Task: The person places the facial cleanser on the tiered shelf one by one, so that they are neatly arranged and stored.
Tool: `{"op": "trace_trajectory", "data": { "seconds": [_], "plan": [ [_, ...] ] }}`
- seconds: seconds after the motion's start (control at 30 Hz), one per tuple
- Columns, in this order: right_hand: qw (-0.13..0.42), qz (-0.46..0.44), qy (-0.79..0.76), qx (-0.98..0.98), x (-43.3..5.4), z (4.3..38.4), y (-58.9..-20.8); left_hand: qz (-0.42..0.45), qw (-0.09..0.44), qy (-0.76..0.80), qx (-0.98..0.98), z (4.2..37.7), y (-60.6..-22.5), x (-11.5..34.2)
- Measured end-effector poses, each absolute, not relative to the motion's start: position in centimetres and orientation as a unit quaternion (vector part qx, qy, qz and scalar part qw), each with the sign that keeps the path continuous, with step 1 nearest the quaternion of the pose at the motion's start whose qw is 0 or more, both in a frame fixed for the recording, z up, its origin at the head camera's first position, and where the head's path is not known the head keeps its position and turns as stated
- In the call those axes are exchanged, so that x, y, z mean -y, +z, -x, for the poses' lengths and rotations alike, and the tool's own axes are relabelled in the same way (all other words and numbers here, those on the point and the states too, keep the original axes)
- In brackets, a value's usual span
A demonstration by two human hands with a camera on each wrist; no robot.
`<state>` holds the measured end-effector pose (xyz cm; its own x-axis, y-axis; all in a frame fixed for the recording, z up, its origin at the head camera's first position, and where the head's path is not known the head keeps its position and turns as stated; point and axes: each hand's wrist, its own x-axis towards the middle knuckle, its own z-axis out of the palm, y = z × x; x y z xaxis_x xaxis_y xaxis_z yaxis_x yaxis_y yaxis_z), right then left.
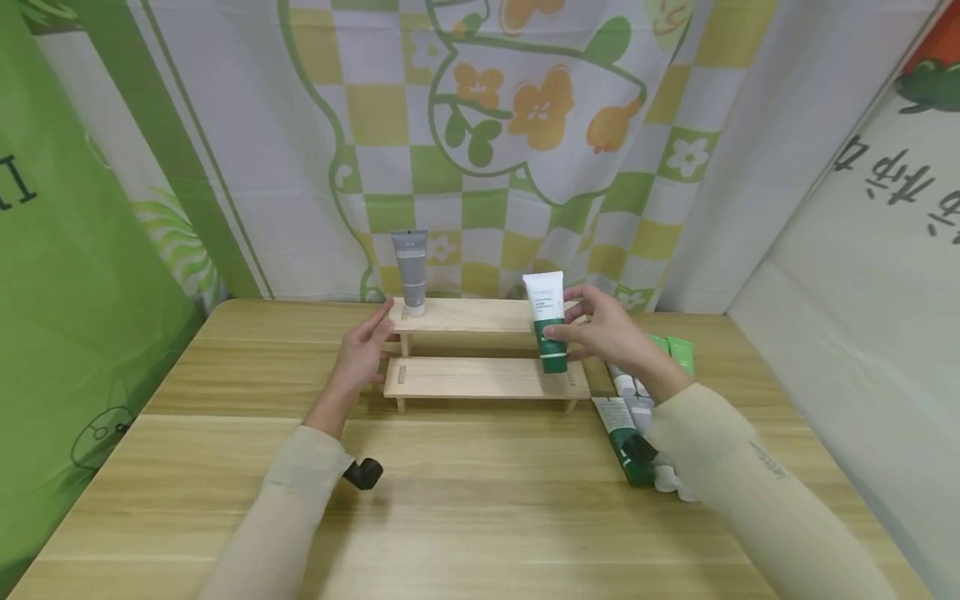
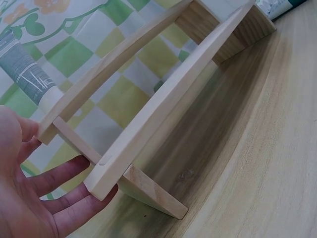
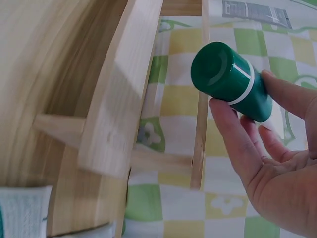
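A two-tier wooden rack stands on the table. On the left end of its upper board a grey tube stands upright on its cap. My left hand touches the rack's left end; in the left wrist view its fairly straight fingers lie against the board ends. Between thumb and fingers, my right hand holds a white and green squeeze tube, cap down, in front of the rack's right side. In the right wrist view the tube's green cap faces the camera, apart from the boards.
Right of the rack lie several more tubes, among them a white and green tube and a bright green tube, partly hidden by the right arm. Behind the table hangs a patterned curtain.
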<state>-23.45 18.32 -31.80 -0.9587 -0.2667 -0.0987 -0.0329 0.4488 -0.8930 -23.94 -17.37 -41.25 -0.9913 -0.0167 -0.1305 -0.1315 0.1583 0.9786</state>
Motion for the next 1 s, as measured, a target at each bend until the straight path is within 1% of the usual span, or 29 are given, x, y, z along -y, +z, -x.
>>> {"op": "trace_trajectory", "data": {
  "seconds": [0.17, 0.43, 1.0],
  "plan": [
    [0.099, 0.108, -0.535, -0.832, -16.1, 24.3, -31.6, 0.034, 0.046, 0.639, -0.767, 23.9, -41.1, 17.4],
    [0.076, 0.135, -0.558, -0.815, -13.4, 25.4, -31.5, 0.03, 0.065, 0.632, -0.771, 23.9, -40.7, 17.3],
    [0.048, 0.141, -0.593, -0.791, -7.9, 27.6, -31.8, 0.052, 0.038, 0.644, -0.762, 24.0, -40.8, 17.0]
  ]
}}
